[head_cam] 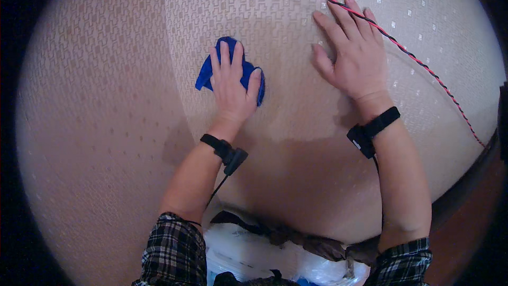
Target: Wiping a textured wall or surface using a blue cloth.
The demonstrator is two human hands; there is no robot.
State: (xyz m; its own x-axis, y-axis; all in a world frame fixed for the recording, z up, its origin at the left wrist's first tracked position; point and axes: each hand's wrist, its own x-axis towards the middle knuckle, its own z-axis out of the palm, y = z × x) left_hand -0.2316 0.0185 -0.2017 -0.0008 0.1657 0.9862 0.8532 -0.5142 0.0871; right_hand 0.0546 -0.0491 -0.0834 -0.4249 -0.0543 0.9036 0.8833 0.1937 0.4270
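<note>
My left hand (234,81) presses flat on a crumpled blue cloth (249,72), pinning it against patterned beige wallpaper (285,103). Cloth shows between its fingers and beyond the thumb. To the right, my right hand (355,55) rests against the same papered surface, fingers spread, holding nothing. A twisted red-and-black wire (414,58) passes over the fingers of that hand. Whether the wire touches them I cannot tell.
Black straps with small devices and thin cables circle both wrists, the left strap (216,143) and the right strap (382,122). Below lie clear plastic-wrapped items (258,256) beside crumpled dark material (317,246). A dark edge (464,186) curves along the lower right.
</note>
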